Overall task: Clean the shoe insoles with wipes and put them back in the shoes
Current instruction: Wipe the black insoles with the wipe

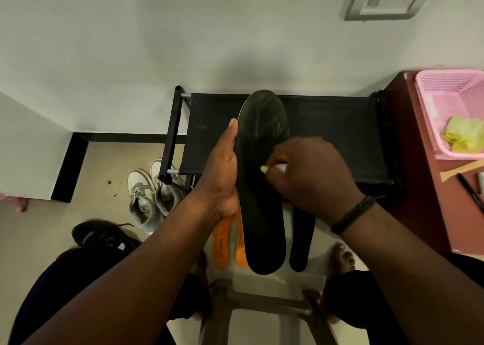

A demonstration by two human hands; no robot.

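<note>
Holding yellow wipes [462, 135], pink basket [429, 109]

The right hand [311, 172] hides most of the wipe [264, 168]; pink basket [429, 125] runs off-frame

You have 3 insoles [262, 187], 2 white shoes [146, 198], 1 black shoe [102, 234], 1 pink basket [445, 88] and 1 pen [470, 189].

White stool [318, 240]: orange insole [221, 242], black insole [301, 240] on top.
</note>
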